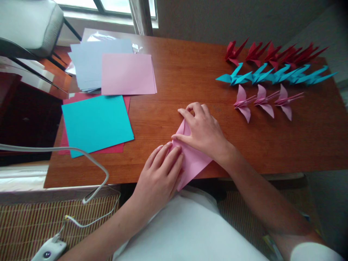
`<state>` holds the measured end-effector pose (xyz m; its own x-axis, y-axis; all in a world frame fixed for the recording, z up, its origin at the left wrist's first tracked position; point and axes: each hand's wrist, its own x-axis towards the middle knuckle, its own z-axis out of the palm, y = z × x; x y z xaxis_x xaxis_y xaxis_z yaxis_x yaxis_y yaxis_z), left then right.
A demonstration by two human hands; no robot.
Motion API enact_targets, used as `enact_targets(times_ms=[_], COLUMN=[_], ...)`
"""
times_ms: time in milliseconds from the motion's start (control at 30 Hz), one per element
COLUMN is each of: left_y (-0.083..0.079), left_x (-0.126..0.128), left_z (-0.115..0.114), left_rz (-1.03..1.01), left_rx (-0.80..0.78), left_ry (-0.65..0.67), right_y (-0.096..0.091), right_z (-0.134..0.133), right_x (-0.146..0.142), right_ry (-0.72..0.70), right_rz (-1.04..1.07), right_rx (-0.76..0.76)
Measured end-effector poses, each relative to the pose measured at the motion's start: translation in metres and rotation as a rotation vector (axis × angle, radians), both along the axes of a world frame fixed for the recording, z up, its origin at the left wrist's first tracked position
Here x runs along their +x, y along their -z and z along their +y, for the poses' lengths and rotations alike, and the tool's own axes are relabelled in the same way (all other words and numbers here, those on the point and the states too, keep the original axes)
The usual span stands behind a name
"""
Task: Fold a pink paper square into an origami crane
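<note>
Below centre, at the wooden table's near edge, the left hand presses flat on a folded pink paper sheet; the right hand pins its upper point with spread fingers, pink paper cranes lying further right.

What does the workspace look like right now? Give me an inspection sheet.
Surface: wooden table, brown, near edge at the person's lap.
Job's things: folded pink paper, partly over the table edge.
Clutter: teal sheet on red sheets; pink sheet stack overlapping pale blue sheets; rows of red cranes, teal cranes and pink cranes.
Hands: left hand and right hand pressing flat on the folded pink paper.
Cables: white cable looping to a white device on the floor.
Surroundings: chair, window, woven mat.
</note>
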<state>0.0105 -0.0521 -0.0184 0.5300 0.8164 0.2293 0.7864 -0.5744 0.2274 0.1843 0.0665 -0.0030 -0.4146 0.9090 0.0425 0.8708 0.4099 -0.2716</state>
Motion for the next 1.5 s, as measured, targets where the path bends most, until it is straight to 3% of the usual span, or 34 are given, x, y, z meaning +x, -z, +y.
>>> enact_targets(times_ms=[267,433,700,900,1067,1167,1267,1333,1500], left_y=[0.001,-0.001,-0.003,-0.004,-0.011,-0.007,0.000,0.003,-0.002], left_x=[-0.001,0.000,-0.009,-0.017,-0.017,-0.016,-0.014,-0.012,-0.010], left_z=[-0.001,0.000,0.005,0.025,0.045,0.058,0.072,0.078,0.075], left_rz=[-0.006,-0.010,-0.162,-0.428,-0.625,-0.684,-0.740,-0.702,-0.363], left_rx=[-0.001,-0.031,-0.065,-0.141,-0.266,-0.317,-0.335,-0.280,0.112], left_ry=[0.002,0.009,-0.038,-0.272,-0.473,-0.478,-0.411,-0.358,-0.358], right_y=[-0.003,0.004,0.013,0.005,-0.006,-0.009,-0.006,-0.001,0.005], right_z=[0.000,0.017,0.034,0.018,0.002,-0.006,-0.012,-0.013,-0.012], right_x=[-0.001,0.010,0.031,0.038,0.048,0.053,0.056,0.057,0.056], right_ry=[0.013,0.013,0.152,0.026,-0.078,-0.021,0.120,0.212,0.320], right_rz=[0.006,0.039,0.156,0.579,0.718,0.730,0.686,0.643,0.501], right_rx=[-0.019,-0.021,0.032,-0.187,-0.383,-0.482,-0.456,-0.401,-0.261])
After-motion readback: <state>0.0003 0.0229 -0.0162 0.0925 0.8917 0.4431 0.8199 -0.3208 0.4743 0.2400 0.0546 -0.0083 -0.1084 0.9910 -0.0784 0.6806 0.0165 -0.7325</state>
